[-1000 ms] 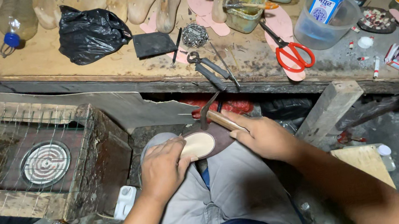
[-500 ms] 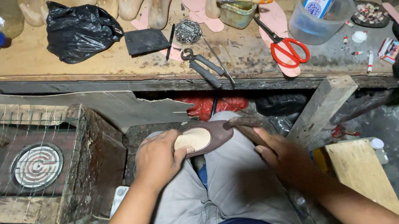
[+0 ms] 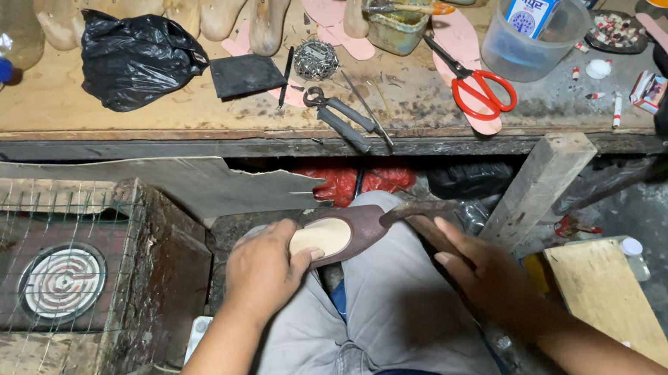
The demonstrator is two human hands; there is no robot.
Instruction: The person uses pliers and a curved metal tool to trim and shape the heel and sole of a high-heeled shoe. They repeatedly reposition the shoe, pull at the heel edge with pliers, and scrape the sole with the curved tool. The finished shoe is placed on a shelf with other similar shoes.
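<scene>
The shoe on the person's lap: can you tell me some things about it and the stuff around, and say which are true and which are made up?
1. The left hand holds the brown shoe on the lap. True.
2. The right hand holds the red scissors. False: the scissors lie on the workbench; the hand grips a hammer.
3. A black plastic bag sits on the workbench. True.
4. The shoe's sole side faces down. False: its pale sole side faces up.

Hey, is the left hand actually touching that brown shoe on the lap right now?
Touching. The head view shows the left hand wrapped around the heel end of the brown shoe, thumb lying on its pale insole.
</scene>
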